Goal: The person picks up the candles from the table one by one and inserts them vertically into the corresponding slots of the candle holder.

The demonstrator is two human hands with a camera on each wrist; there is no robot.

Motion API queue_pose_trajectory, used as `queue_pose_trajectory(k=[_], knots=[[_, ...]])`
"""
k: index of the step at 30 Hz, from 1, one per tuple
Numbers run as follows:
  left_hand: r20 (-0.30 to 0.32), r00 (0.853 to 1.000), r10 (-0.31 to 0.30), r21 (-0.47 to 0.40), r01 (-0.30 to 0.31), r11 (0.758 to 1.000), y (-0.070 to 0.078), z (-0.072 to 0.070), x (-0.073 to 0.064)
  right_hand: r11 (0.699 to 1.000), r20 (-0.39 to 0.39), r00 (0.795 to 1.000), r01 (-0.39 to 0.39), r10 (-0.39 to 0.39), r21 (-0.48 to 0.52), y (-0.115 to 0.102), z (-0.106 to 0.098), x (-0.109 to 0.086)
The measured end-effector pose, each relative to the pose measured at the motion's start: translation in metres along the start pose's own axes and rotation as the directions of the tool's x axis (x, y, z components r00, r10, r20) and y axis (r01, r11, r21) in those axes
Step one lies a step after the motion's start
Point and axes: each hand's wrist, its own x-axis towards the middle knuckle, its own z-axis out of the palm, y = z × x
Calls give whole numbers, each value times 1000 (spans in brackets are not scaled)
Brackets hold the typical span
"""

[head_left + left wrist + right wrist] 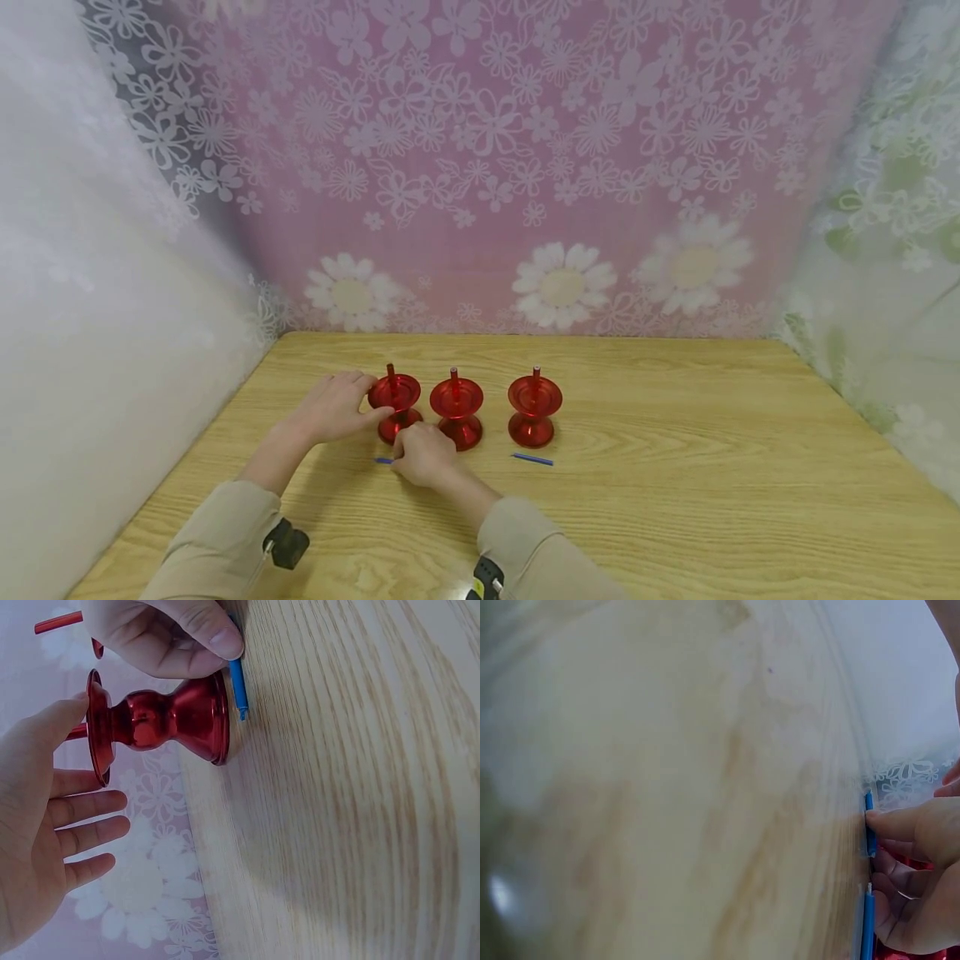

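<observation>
My left hand (337, 407) holds the rim of the leftmost red candle holder (406, 393) between thumb and forefinger; its other fingers stretch out straight in the left wrist view. This glossy holder has a wide dish, a waisted stem and a thin red rod standing up from its centre. At its foot my right hand (425, 457) pinches a thin blue candle (238, 686) that lies along the wooden table. The candle's narrow tip pokes out past the thumb. Curled fingers hide part of the holder's base.
Two matching red holders, a middle one (457, 398) and a right one (535, 396), stand in the same row. Before the right one lies another blue candle (532, 459). Flowered cloth (480, 208) rises behind the wooden table (675, 467) and along both sides.
</observation>
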Motion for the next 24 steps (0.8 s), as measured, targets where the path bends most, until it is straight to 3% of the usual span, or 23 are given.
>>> queue_pose_trajectory(k=[9, 17, 24], knots=[[2, 1000, -2, -3, 2, 1000, 1, -1, 0, 999, 7, 1000, 13, -12, -45, -1, -2, -1], [16, 1000, -10, -10, 10, 1000, 2, -2, -1, 995, 27, 999, 44, -47, 93, 2, -8, -4], [13, 1000, -10, -15, 11, 1000, 1, -2, -1, 983, 64, 991, 108, -118, 145, 5, -16, -10]])
